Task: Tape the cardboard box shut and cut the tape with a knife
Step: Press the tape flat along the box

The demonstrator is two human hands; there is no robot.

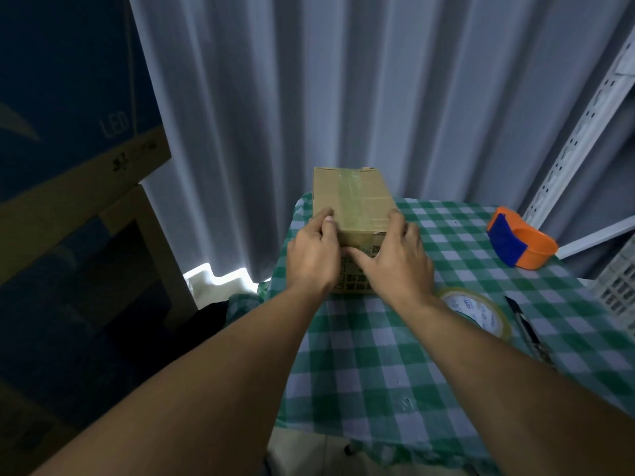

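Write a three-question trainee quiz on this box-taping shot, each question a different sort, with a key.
1. True or false: a strip of tape already runs along the top of the cardboard box.
2. Multiple choice: where does the tape roll lie? A) on top of the box; B) flat on the checked tablecloth, beside the right forearm; C) in the left hand.
3. Fill in: the dark knife lies to the ____ of the tape roll.

Key
1. True.
2. B.
3. Right. Neither the left hand nor the right hand holds a tool; both rest on the box's near end.
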